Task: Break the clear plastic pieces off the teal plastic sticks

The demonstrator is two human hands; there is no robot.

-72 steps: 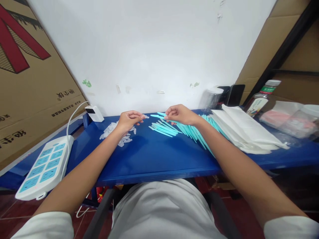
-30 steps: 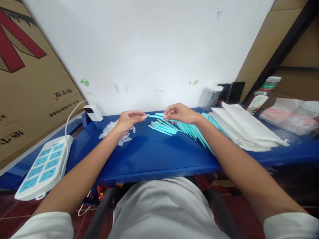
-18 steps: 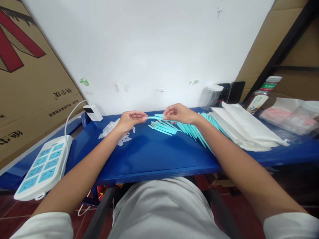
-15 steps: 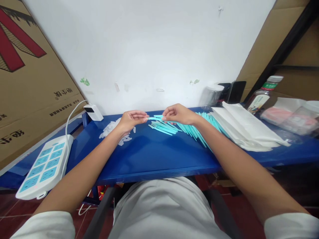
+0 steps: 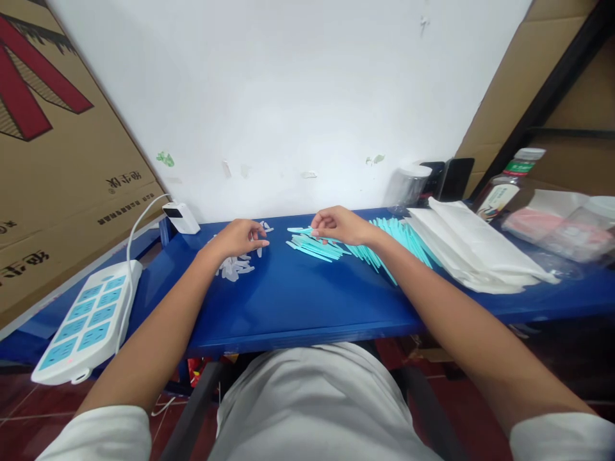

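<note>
My left hand hovers at the pile of small translucent caps, fingers curled and thumb apart, with nothing visible in it. Part of that pile is hidden beneath the hand and wrist. My right hand pinches a slim turquoise stick, shaped like an eyebrow razor, whose paler end points left. Directly under it lies a small heap of similar turquoise razors. A larger spread of turquoise razors fans out behind my right wrist, partly covered by the forearm.
The blue table ends close to my lap. At left lie a white power strip and a small white device. White pouches, a clear jar and a bottle stand at right. A white wall rises behind.
My left hand has let go of the razor's end and moved left and slightly down to the caps, its fingers parting. The right hand stays near the small heap, slightly lower.
</note>
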